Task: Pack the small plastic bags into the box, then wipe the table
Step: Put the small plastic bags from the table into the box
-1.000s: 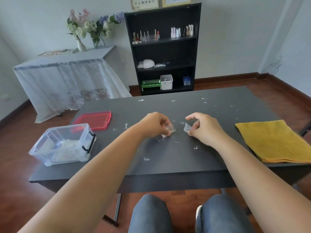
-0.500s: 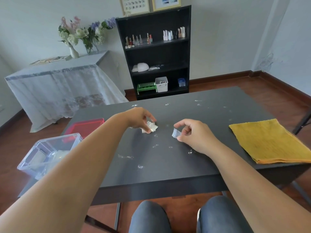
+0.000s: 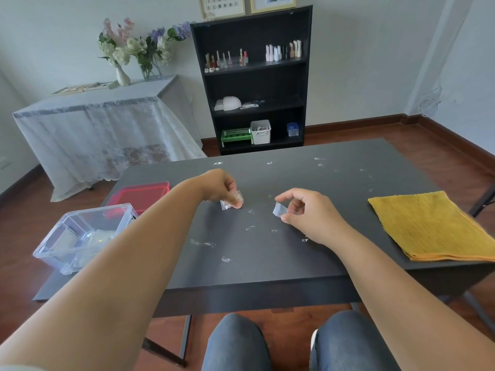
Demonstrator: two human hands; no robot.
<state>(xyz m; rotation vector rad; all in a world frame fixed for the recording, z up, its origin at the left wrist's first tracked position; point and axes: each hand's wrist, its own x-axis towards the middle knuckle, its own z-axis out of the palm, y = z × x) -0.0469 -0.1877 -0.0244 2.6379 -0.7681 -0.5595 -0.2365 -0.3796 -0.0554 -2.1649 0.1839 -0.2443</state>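
Head view, person seated at a dark grey rectangular surface (image 3: pixel 281 263); knees in blue trousers visible below its near edge.

Left hand (image 3: pixel 219 187): grip closed in a pinch, fingertips (image 3: pixel 237 205) pressed together on a small clear plastic bag (image 3: pixel 231 201). The bag appears to hold more than one thin layer; count cannot be told. Its lower corner is at or just above the surface; contact cannot be confirmed.

Right hand (image 3: pixel 308 212): thumb and forefinger closed on the edge of a second small clear plastic bag (image 3: pixel 278 210), which sticks out to the left of the grip and is tilted, held clear of the surface. Remaining fingers curled loosely.

The two bags are apart, with bare surface between them.

Landmark: clear plastic storage box (image 3: pixel 80 236), lid off, at the near left corner of the surface. Pale, flat contents inside, indistinct through the walls. Flat red translucent plastic lid (image 3: pixel 139 195) lies just behind the box. Left hand is to the right of the box and beyond it; right hand farther right again. Folded yellow cloth (image 3: pixel 434 226) lies well apart from the box, at the far right edge.

Small whitish scraps (image 3: pixel 206 243) scattered across the surface, right of the box.
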